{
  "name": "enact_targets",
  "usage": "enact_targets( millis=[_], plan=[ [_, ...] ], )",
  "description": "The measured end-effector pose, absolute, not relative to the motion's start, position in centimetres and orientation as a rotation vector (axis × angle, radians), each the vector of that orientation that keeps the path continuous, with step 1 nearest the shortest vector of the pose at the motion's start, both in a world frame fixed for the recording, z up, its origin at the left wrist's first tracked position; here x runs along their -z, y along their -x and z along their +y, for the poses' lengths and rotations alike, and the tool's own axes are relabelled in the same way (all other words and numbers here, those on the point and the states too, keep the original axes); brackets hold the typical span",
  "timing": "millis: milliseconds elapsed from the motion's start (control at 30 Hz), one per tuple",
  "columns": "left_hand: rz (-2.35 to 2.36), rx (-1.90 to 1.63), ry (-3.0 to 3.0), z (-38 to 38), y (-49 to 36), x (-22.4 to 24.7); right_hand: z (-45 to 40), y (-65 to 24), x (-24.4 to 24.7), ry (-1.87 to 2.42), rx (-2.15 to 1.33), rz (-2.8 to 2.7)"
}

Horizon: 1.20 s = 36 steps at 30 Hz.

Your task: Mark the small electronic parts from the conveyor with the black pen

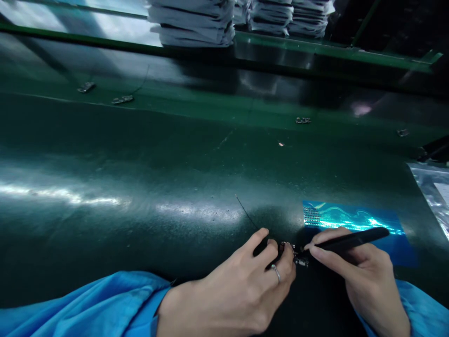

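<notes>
My left hand [249,283], with a ring on one finger, is closed on a small electronic board [301,263] low on the green mat. The fingers cover most of the board. A thin dark wire [246,214] sticks out beyond the fingertips toward the upper left. In my right hand [368,269] is a pair of black tweezers [361,238], gripped like a pen. Their tip points at the right end of the board; whether it touches is too small to tell. Just behind the right hand lies a shiny blue film sheet [400,248] with rows of tiny parts [311,216] at its left end.
Small boards lie along the back of the bench, two at the left [86,87] [122,99], others at the right [303,120] [402,133]. A tiny scrap [281,144] sits mid-mat. Paper stacks [192,23] fill the shelf behind. A clear plastic bag [430,192] is at right.
</notes>
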<state>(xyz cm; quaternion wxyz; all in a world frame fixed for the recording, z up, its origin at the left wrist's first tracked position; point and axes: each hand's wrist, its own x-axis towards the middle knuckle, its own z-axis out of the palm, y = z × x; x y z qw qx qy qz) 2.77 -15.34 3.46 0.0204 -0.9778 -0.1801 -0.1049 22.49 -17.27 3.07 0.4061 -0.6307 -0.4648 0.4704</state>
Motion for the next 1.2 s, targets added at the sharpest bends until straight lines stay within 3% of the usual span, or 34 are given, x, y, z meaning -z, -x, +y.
enact_targets(
  millis=[667, 900, 1200],
  plan=[
    [-0.550, 0.341, 3.019, -15.5, -2.8, -3.5, -17.2, -23.0, -2.8, 1.576, -1.205, -1.185],
    [-0.489, 0.502, 3.073, -14.7, -3.4, -2.6, -17.0, -23.5, -2.6, 1.529, -1.273, -1.068],
    [-0.355, 0.573, 2.871, -13.2, -4.5, -2.5, -16.3, -26.4, -2.8, 1.429, -1.133, -1.059]
  ],
)
